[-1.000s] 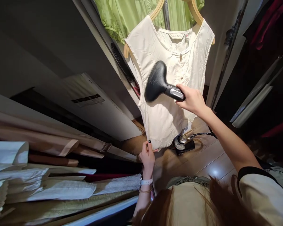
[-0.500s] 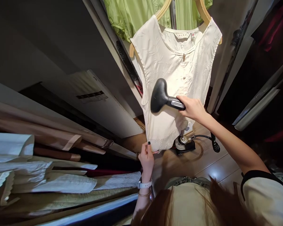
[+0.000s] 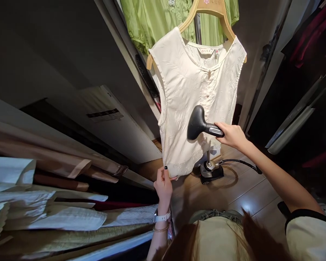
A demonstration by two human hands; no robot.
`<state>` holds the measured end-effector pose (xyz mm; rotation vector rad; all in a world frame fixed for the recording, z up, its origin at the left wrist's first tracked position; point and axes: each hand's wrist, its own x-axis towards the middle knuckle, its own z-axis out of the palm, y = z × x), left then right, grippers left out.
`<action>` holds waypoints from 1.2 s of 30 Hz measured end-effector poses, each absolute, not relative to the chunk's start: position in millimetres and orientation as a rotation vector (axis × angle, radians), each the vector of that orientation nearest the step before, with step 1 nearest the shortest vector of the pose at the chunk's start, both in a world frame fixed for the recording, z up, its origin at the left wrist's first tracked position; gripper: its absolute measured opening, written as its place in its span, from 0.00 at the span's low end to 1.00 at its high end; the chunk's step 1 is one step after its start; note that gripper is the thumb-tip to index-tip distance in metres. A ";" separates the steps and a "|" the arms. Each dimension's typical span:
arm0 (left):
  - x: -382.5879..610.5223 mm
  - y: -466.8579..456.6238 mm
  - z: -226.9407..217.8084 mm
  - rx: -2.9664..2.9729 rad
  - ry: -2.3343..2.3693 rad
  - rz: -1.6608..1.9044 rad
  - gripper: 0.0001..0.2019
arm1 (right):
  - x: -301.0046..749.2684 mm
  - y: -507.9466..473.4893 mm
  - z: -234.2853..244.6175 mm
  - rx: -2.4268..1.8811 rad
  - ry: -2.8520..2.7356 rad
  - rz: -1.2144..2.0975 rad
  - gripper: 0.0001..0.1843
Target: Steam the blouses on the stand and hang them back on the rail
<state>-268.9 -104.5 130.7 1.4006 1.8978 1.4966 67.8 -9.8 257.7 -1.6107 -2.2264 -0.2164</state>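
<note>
A cream sleeveless top (image 3: 187, 94) with a small collar and front buttons hangs on a wooden hanger (image 3: 210, 7) in front of a green silk garment (image 3: 152, 25). My right hand (image 3: 233, 135) grips the handle of a black handheld garment steamer (image 3: 197, 123), whose head lies against the lower front of the top. My left hand (image 3: 163, 187) pinches the top's bottom hem between fingers and thumb, holding it from below. A dark hose (image 3: 240, 161) runs across the floor to the steamer's base unit (image 3: 210, 172), which stands beneath the top.
Folded cream, tan and olive fabrics (image 3: 57, 210) lie stacked on shelves along the lower left. Dark wardrobe panels flank the hanging clothes, with dark red garments (image 3: 306, 40) at upper right. The wooden floor (image 3: 250, 192) extends below and right.
The steamer and my right hand have moved down the front of the top and slightly right. My left hand still holds the hem. The hose has shifted on the floor.
</note>
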 end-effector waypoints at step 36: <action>-288.1 -49.2 125.6 1.530 1.897 1.400 0.19 | 65.6 -114.3 63.2 -1.768 -0.852 0.360 0.32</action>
